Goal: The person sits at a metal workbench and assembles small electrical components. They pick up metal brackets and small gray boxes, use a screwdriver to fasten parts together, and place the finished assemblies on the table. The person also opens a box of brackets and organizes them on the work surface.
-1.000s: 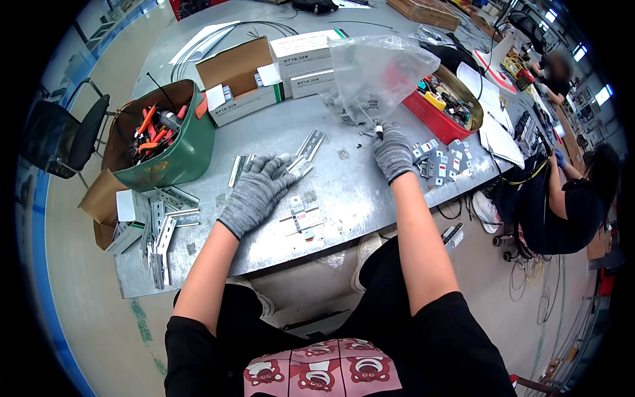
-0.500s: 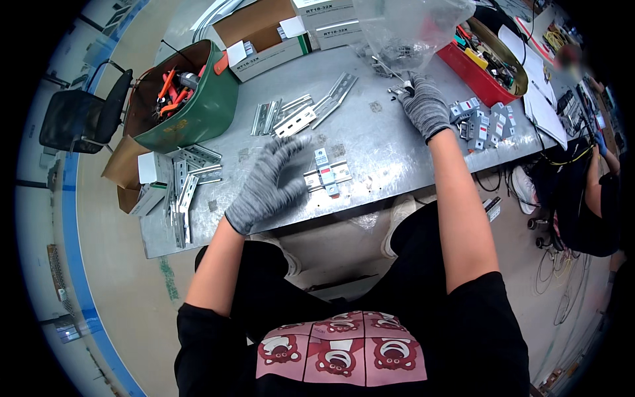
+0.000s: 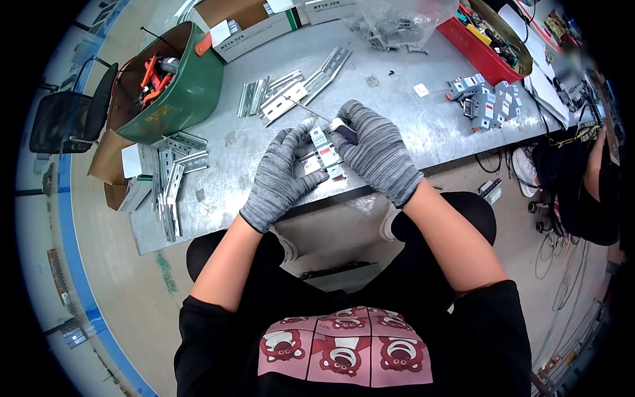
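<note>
A: Head view, hands?
B: Right hand (image 3: pixel 380 149) grips a screwdriver (image 3: pixel 345 134); left hand (image 3: pixel 281 172) curves beside the grey module (image 3: pixel 325 154), grip uncertain.
A: Module position?
B: Between both hands, across a metal rail (image 3: pixel 308 161), near the front of the tabletop (image 3: pixel 228 159).

Biggest free patch on the table (image 3: pixel 423 122) is R of the R grip (image 3: pixel 378 153), over to the grey modules (image 3: pixel 493 102) by the red bin (image 3: pixel 473 53); just a small white pc (image 3: pixel 421 90) twd its back. L side has a bare strip too, btwn the L grip (image 3: pixel 276 175) and the rail pile (image 3: pixel 172 185) in front of the green bin (image 3: pixel 192 99). Mid's tight: both grips flank the single module (image 3: pixel 326 155), w/ the screwdriver (image 3: pixel 345 133) slanting fwd-L twd the loose rails (image 3: pixel 281 104). Farther back, cartons (image 3: pixel 261 36) & clear bag (image 3: pixel 397 20) block straight reach. Off front edge, gap btwn knees (image 3: pixel 473 212).
</note>
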{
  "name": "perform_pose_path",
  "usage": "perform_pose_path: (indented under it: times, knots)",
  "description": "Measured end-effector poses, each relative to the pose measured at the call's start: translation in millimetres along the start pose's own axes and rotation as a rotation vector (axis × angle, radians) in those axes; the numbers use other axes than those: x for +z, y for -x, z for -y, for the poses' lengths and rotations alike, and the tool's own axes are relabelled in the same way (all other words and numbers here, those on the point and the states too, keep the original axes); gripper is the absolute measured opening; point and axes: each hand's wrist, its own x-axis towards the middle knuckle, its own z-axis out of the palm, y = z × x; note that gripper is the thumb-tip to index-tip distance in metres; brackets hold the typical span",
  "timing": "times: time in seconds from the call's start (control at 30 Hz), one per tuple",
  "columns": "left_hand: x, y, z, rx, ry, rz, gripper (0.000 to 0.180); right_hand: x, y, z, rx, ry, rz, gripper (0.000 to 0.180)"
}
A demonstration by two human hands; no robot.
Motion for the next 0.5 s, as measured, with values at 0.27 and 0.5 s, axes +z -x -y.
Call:
perform_pose_path:
  times: [0.27, 0.5]
  knots:
    - [-0.2, 1.7, 0.0, 0.01, -0.058, -0.033, 0.078, -11.0, 0.6, -0.3, 0.033, -0.06, 0.328, 0.034]
    - [1.7, -1.0, -5.8, -0.048, 0.003, -0.057, 0.078, -22.0, 0.6, -2.7, 0.058, -0.135, 0.435, 0.033]
